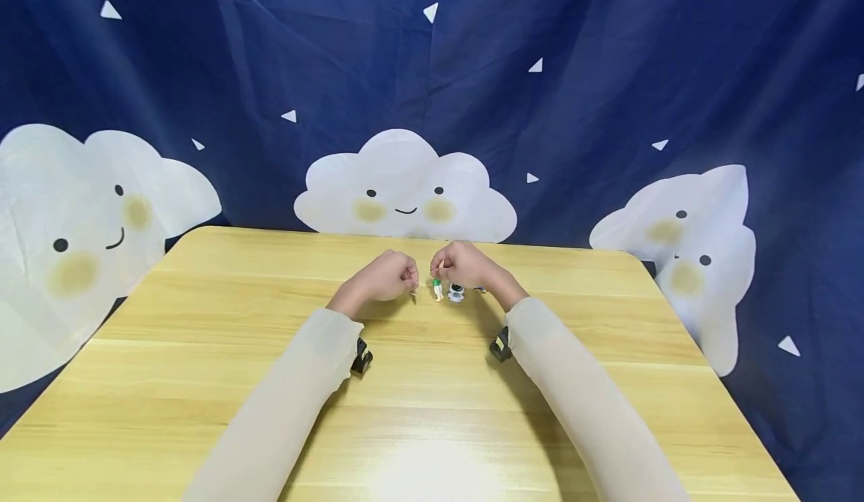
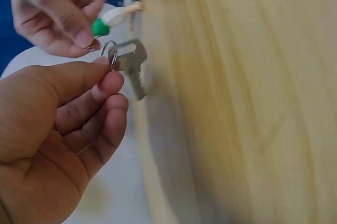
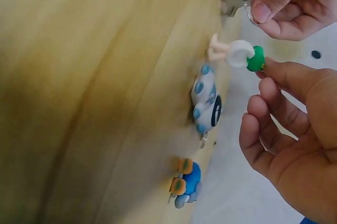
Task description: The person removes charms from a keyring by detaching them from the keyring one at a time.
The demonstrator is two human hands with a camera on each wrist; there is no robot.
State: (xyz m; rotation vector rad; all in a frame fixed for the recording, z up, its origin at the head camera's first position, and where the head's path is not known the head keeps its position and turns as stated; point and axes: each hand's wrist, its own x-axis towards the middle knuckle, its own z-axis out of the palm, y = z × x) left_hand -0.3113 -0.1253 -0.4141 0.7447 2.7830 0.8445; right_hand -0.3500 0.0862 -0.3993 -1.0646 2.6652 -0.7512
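My left hand [image 2: 63, 129] pinches a metal key ring [image 2: 110, 56] between thumb and forefinger, and a silver key [image 2: 136, 66] hangs from it. Facing it, my right hand [image 3: 300, 113] pinches the top of a small figurine charm [image 3: 239, 54] with a green head, white body and peach legs. In the head view both hands are close together above the far part of the table, the green-headed charm [image 1: 437, 290] dangling under the right fingers. A small metal loop shows at the right fingertips in the left wrist view, near the key ring.
On the wooden table [image 1: 418, 412], a white and light-blue astronaut figurine [image 3: 206, 100] stands beside the right hand. Past it is a blue figurine with orange feet [image 3: 188, 182]. A dark blue curtain [image 1: 378, 52] with printed clouds hangs behind the table's far edge.
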